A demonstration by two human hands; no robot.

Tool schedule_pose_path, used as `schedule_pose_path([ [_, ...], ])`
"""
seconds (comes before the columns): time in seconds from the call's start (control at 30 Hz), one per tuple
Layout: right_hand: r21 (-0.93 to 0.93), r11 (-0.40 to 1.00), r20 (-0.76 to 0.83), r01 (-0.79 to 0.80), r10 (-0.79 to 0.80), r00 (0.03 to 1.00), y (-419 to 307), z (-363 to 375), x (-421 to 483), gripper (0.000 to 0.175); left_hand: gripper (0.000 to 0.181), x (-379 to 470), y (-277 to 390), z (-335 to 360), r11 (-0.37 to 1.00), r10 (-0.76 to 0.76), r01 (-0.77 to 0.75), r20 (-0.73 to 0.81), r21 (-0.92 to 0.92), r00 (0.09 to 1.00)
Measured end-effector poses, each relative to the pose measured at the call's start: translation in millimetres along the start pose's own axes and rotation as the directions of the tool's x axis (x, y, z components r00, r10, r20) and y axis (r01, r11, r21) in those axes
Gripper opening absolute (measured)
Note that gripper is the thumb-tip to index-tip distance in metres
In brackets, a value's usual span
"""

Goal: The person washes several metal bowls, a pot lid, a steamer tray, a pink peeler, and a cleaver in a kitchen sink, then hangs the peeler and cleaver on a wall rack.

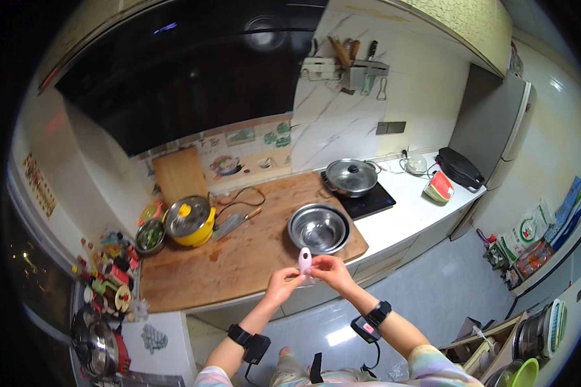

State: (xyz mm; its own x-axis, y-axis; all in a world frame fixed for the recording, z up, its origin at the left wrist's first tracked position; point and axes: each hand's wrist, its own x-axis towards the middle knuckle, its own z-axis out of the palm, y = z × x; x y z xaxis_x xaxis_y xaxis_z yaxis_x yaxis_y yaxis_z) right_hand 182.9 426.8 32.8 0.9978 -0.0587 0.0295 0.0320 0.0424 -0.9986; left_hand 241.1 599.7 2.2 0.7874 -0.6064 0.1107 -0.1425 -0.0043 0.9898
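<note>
My left hand (282, 284) and my right hand (330, 273) meet in front of the counter's edge. Between them they pinch a small kitchen tool with a pink handle (304, 259). The handle points up and has a dark hole near its end. Something clear, like plastic, shows below the fingers; the tool's working end cannot be made out. Just beyond my hands, nested stainless steel bowls (318, 229) rest on a large wooden board (256, 266). A cleaver (232, 225) with a wooden handle lies further left on that board.
A yellow electric pot (193, 234) and a bowl of greens (150, 236) stand at the left, near crowded bottles (111, 271). A lidded pan (351, 177) sits on an induction hob (370, 200). Cut watermelon (438, 187) lies on the white counter (397, 217), before a black appliance (460, 168).
</note>
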Motion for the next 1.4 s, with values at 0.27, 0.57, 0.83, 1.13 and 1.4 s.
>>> schedule_pose_path([
  [0.27,-0.084,0.994,-0.181,0.075,-0.089,0.98,1,-161,65,0.02,0.018,179,27,84,0.987,0.042,-0.09,0.328,0.134,0.944],
  [0.57,-0.079,0.997,-0.241,-0.002,-0.017,0.97,-76,-321,186,0.014,0.016,403,55,131,0.941,0.217,-0.31,0.454,0.138,0.864],
  [0.83,-0.197,0.961,-0.201,0.197,-0.236,0.951,-162,-466,353,0.02,0.016,606,120,173,0.963,0.239,-0.258,0.185,0.082,0.953],
  [1.13,-0.137,0.926,-0.234,0.351,-0.374,0.897,-243,-565,503,0.028,0.021,779,176,216,0.923,0.384,-0.35,-0.343,0.158,0.857],
  [1.4,-0.066,0.865,-0.271,0.497,-0.495,0.826,-243,-585,556,0.027,0.023,827,183,230,0.884,0.465,-0.338,-0.543,0.322,0.699],
])
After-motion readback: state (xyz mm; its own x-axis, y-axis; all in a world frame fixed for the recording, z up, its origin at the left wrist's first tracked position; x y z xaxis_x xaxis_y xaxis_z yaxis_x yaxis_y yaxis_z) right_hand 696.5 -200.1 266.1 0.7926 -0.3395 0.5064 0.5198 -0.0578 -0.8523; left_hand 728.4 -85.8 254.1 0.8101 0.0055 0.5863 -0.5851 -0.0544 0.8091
